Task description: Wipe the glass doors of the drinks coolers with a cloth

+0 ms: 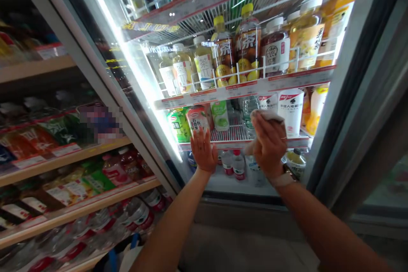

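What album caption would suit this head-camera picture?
At a bright drinks fridge: left hand open before a red drink, right hand holding a pale cloth.

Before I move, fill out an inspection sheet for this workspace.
Surface: wire shelf in a lit fridge.
Things: pale cloth, bunched; red drink, standing on the shelf.
Clutter: bottles lined up on the shelf above.
Grips: left grip open, in front of the red drink, contact unclear; right grip holds the cloth.
Cables: nothing seen.
Surroundings: drinks rack to the left; floor below.
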Demonstrator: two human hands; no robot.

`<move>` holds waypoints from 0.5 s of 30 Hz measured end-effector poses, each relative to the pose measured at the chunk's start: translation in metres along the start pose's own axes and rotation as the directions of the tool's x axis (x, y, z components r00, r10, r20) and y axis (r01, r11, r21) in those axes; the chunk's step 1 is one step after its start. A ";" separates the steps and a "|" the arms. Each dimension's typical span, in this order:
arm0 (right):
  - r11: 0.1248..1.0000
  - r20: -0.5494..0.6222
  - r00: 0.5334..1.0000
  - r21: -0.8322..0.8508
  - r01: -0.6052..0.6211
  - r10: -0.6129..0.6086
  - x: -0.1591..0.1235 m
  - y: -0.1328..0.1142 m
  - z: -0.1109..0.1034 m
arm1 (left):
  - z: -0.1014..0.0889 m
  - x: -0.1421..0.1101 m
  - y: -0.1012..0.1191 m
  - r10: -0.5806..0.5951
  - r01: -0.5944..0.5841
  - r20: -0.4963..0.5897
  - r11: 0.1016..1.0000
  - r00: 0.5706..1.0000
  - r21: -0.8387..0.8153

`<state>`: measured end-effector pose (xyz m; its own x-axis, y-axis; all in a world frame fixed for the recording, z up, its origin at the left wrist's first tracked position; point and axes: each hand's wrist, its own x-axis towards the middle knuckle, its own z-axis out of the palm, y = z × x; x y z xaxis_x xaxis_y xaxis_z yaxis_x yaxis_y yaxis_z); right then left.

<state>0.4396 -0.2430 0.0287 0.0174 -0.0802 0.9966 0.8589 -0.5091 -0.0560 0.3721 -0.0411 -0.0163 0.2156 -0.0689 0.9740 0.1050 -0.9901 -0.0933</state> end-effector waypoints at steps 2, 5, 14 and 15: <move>0.997 0.124 0.989 0.040 0.070 -0.075 -0.019 -0.010 0.003 | 0.000 -0.001 0.000 -0.011 0.011 0.016 1.000 1.000 -0.011; 0.968 0.278 0.932 0.155 0.196 -0.234 -0.054 -0.018 0.003 | 0.000 0.000 0.000 -0.012 0.013 0.008 0.999 1.000 -0.029; 0.824 0.397 0.726 0.340 0.453 -0.562 -0.084 0.004 -0.011 | 0.000 0.001 -0.001 -0.018 0.018 0.010 1.000 1.000 -0.019; 0.857 0.396 0.761 0.284 0.431 -0.514 -0.072 0.010 -0.016 | 0.000 0.001 -0.002 -0.015 0.015 0.005 1.000 1.000 -0.023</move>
<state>0.4389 -0.2564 -0.0450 -0.2254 0.5401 0.8108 0.8888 -0.2269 0.3982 0.3722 -0.0396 -0.0153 0.2191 -0.0536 0.9742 0.0855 -0.9936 -0.0739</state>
